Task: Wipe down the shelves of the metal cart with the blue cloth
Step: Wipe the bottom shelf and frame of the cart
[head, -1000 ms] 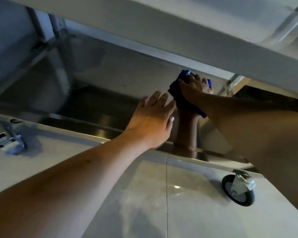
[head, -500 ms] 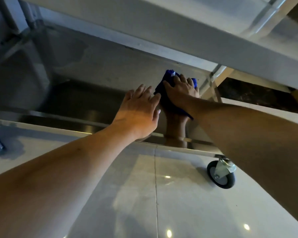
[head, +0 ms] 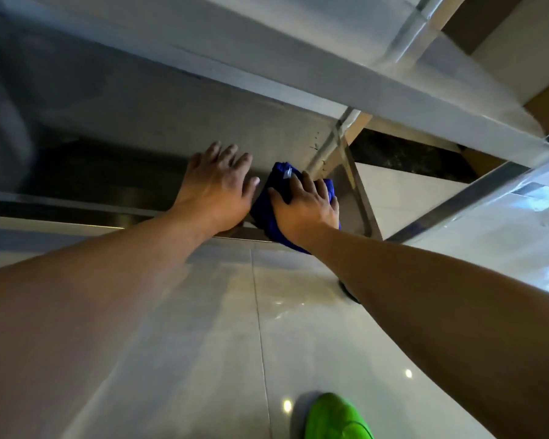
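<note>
While the floor (head: 203,359) fills the near half of the view with pale glossy tiles, the cart (head: 267,80) takes the whole far half, its upper shelf slanting across from far left to the right edge and a bright upright post running down to the low shelf (head: 76,198). That low shelf shows as a dark, shiny tray with a raised near lip, stretching from the left edge to the corner at centre right. Both bare forearms reach in from the near side, big in the view. Left hand (head: 217,191) lies palm down on the shelf's near lip, fingers straight, slightly spread and pointing far, holding nothing. Right hand (head: 306,205) sits just to its right, pressed flat on the cloth (head: 267,207), fingers spread over the top of it rather than curled around. And the cloth, deep blue and bunched, lies at the shelf's right corner, just by the foot of the post, its near edge hanging over the lip. A small pale tag shows on its far side. Down at the near edge, right of centre, a bright green shoe (head: 336,418) pokes in.
</note>
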Tool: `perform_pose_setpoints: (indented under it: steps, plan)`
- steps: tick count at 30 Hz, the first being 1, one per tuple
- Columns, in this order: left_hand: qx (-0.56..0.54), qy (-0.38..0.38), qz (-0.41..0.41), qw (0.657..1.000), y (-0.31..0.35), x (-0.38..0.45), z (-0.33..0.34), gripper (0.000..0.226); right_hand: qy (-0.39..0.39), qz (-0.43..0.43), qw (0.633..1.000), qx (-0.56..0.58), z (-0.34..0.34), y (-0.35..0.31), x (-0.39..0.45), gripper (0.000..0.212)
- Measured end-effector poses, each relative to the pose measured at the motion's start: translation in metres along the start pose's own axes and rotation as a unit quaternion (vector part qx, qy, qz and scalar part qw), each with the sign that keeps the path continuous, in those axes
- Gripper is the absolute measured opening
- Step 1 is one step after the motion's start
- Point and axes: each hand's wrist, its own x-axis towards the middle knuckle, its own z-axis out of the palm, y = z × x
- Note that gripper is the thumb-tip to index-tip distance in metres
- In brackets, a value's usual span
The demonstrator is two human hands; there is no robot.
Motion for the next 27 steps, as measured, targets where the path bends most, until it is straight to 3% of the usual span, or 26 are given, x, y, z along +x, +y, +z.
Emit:
perform_pose_setpoints:
  steps: [10, 16, 27]
  plan:
    - [-0.009, 0.014, 0.012, 1.000, -0.002, -0.003, -0.001, 0.058, -0.010, 0.116, 0.993, 0.012, -0.018, 0.032, 0.026, 0.067]
    - [0.016, -0.005, 0.019, 1.000, 0.002, 0.005, 0.005, 0.062, 0.003, 0.095, 0.996, 0.005, -0.017, 0.049, 0.088, 0.068]
    - [0.034, 0.050, 0.020, 0.998, 0.009, 0.014, 0.006, 0.053, 0.001, 0.071, 0.997, 0.015, -0.019, 0.043, 0.205, 0.072]
